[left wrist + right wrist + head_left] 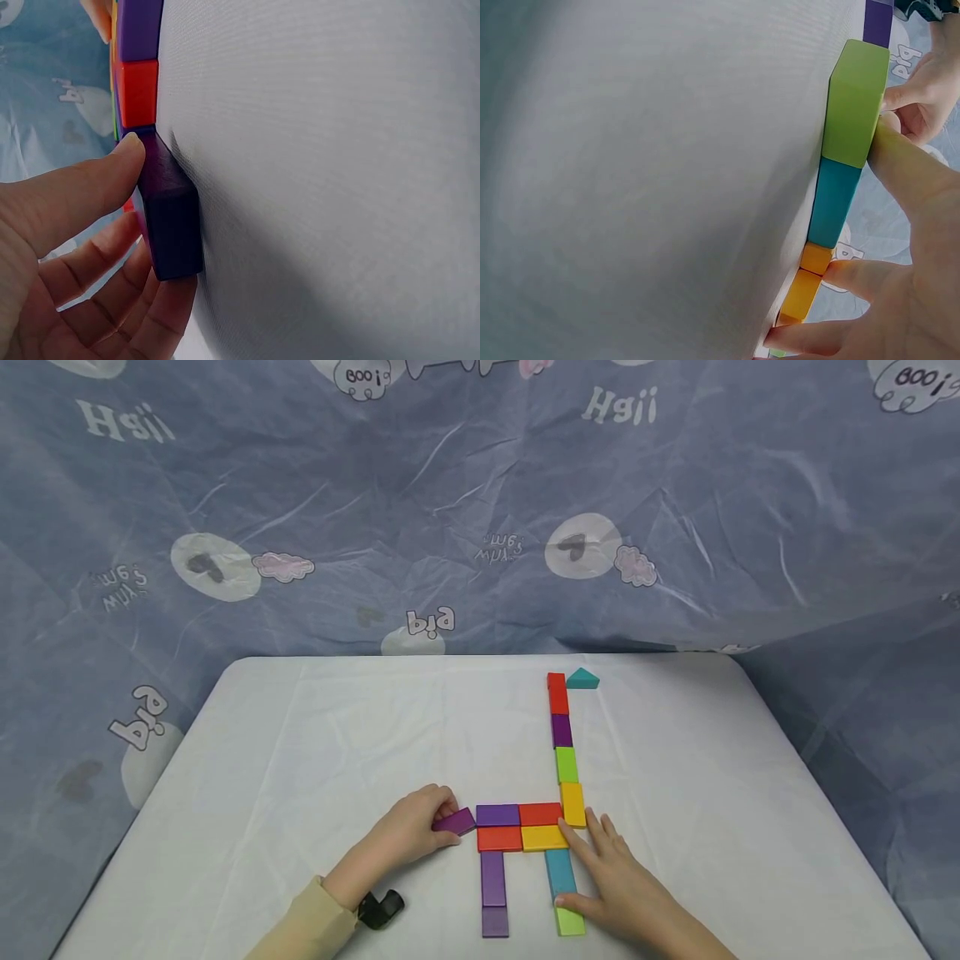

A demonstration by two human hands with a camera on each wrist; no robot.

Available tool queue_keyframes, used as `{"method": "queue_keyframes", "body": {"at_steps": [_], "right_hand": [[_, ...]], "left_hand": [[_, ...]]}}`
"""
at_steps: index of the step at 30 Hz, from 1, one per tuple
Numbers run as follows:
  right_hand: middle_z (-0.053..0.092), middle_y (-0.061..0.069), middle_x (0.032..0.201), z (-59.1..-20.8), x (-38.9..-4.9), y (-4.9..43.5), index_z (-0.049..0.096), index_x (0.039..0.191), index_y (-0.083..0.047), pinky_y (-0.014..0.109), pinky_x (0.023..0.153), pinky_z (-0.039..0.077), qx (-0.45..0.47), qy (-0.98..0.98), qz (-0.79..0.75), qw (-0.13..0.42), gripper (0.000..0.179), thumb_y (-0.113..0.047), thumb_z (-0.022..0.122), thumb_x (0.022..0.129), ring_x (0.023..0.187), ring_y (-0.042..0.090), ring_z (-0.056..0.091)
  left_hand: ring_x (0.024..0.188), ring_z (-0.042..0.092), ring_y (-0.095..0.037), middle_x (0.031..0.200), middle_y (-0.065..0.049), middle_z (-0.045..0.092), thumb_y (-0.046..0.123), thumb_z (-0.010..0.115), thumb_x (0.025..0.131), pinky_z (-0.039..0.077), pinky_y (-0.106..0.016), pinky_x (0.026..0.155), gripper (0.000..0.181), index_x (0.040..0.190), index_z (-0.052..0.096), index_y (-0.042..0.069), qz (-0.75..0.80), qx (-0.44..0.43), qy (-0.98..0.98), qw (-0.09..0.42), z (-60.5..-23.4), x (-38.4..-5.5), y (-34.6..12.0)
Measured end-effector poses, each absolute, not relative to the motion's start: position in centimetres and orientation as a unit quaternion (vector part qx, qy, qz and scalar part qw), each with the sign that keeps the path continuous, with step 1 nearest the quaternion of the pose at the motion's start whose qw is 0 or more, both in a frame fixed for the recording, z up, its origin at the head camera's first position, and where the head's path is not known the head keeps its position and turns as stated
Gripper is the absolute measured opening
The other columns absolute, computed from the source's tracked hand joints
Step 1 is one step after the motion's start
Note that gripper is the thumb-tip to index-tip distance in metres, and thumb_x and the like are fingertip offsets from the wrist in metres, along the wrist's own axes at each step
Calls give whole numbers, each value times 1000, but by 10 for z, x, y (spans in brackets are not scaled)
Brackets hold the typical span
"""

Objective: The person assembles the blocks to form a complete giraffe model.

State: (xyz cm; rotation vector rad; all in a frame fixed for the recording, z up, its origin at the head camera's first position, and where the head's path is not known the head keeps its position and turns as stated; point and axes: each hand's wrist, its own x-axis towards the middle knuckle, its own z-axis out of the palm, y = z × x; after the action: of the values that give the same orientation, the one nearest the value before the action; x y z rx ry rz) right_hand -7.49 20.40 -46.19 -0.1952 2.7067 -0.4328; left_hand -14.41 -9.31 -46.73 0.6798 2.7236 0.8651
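Observation:
In the head view my left hand (408, 827) pinches a purple block (455, 822) between thumb and fingers, tilted, with its right end at the left edge of a flat block figure. The left wrist view shows the thumb on top of this block. My right hand (630, 889) lies spread over the figure's right side. Its thumb is at the lime block (570, 922) below the blue block (561, 872), its fingers at the yellow block (545, 837) and the upright yellow block (573, 804). The figure's body also has a violet block (497, 815) and red blocks (499, 838).
From the body a column runs to the far edge through a green block (567, 765), a dark purple block (562, 731) and a red block (558, 695). A teal triangle (582, 679) sits beside its top. Two purple blocks (493, 878) form the left leg on the white table (360, 727).

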Motion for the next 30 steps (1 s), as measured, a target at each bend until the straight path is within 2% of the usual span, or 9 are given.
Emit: {"method": "queue_keyframes", "body": {"at_steps": [30], "right_hand": [[22, 26, 160, -461, -74, 204, 41, 151, -21, 73, 103, 33, -64, 963, -165, 201, 101, -67, 76, 67, 146, 49, 20]], "left_hand": [[75, 52, -8, 84, 5, 57, 19, 84, 77, 47, -24, 68, 28, 95, 62, 12, 297, 235, 920, 99, -468, -143, -93]]}}
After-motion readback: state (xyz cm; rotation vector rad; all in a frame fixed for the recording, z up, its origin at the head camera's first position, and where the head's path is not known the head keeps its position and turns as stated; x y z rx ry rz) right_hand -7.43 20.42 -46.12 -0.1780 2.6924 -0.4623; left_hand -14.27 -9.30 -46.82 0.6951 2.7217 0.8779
